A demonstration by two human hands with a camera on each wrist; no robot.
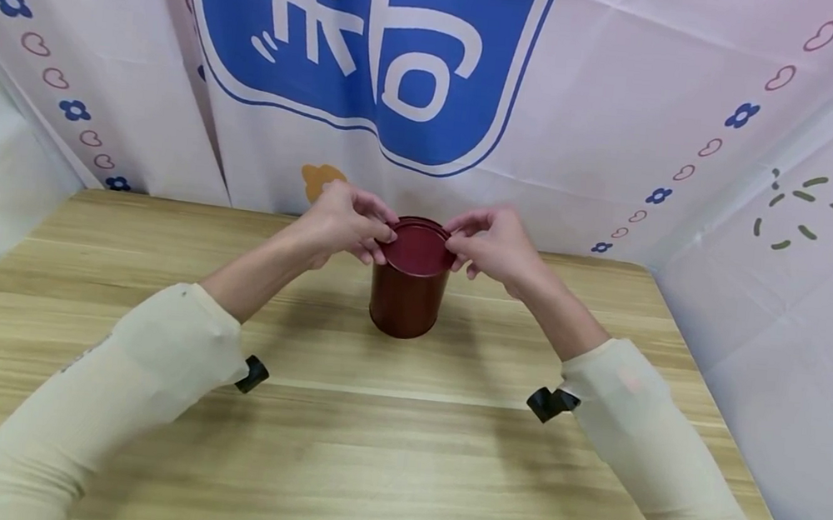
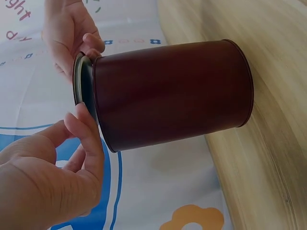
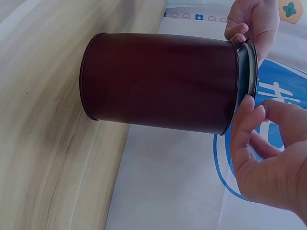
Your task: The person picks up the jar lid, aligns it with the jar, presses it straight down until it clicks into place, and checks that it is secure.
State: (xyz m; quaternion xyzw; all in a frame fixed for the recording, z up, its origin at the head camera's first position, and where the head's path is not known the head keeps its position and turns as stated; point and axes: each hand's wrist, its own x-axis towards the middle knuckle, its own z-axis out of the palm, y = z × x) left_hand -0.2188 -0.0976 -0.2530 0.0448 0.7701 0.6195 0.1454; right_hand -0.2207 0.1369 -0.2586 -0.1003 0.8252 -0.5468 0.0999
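2 hands on the lid of a dark red tin

The tin [image 1: 409, 297] stands upright near the table's [image 1: 367, 456] far edge; left hand [image 1: 340, 223] and right hand [image 1: 497, 243] each pinch the lid's [image 1: 418, 248] rim.

We see bare desk [image 1: 397, 459] in front of and on both sides of the tin [image 1: 409, 297] — open passage there. Behind it the printed cloth backdrop [image 1: 625, 129] rises close, and cloth walls flank the desk's sides.
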